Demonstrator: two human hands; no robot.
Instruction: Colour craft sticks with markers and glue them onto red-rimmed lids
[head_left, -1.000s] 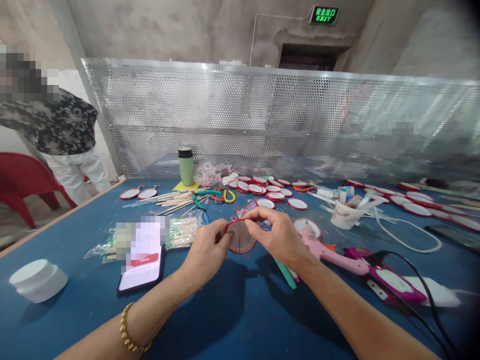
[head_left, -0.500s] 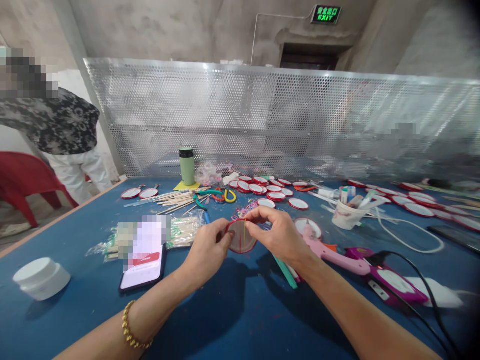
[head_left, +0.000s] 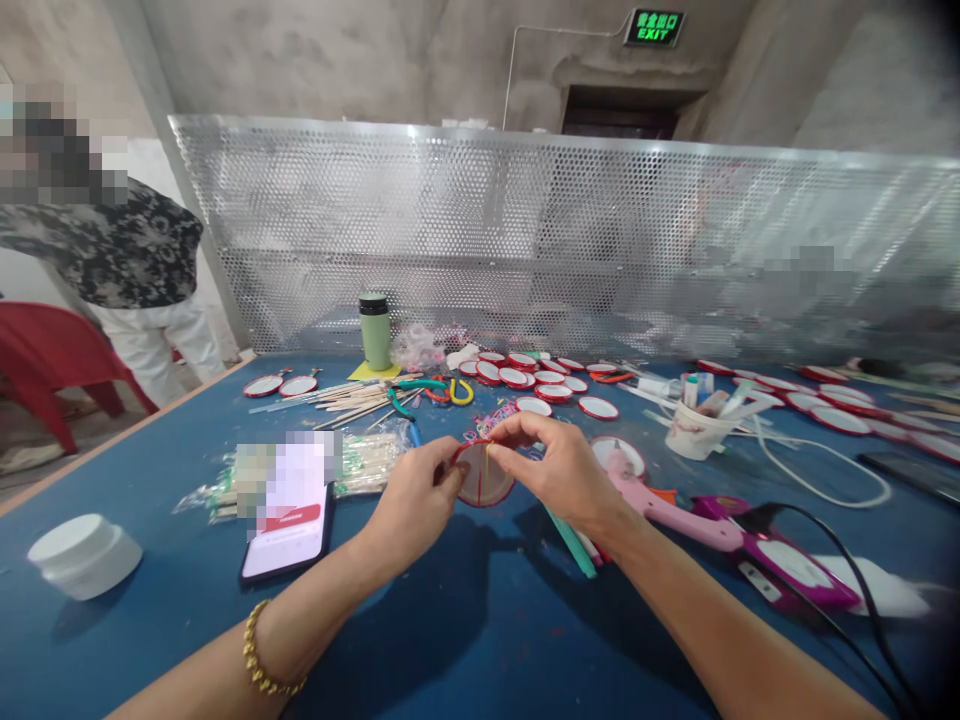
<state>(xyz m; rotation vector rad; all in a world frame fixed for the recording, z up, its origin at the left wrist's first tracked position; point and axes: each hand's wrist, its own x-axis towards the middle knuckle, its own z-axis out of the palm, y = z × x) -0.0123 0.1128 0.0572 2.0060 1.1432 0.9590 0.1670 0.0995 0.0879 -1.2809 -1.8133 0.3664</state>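
Between my hands, just above the blue table [head_left: 420,640], a small round red-rimmed disc [head_left: 486,484] with a thin, see-through face stands tilted up. A red line runs down its middle. My left hand [head_left: 415,492] pinches the disc's left edge between thumb and fingers. My right hand [head_left: 556,465] is closed at the top right of the rim, where a short yellow strand [head_left: 487,460] comes down from the fingertips. Whether those fingertips also grip the rim is not clear. Behind the disc lie tangled coloured bands [head_left: 495,418].
A pink glue gun [head_left: 690,522] with a black cable lies at right, near a cup [head_left: 694,430] of pens. A phone [head_left: 289,525] and white jar [head_left: 84,555] are at left. Pliers [head_left: 457,390], sticks [head_left: 360,395] and several red-rimmed discs [head_left: 553,393] lie farther back.
The yellow strand at my right fingertips has shifted slightly and shows shorter against the disc. Both hands stay almost in the same place.
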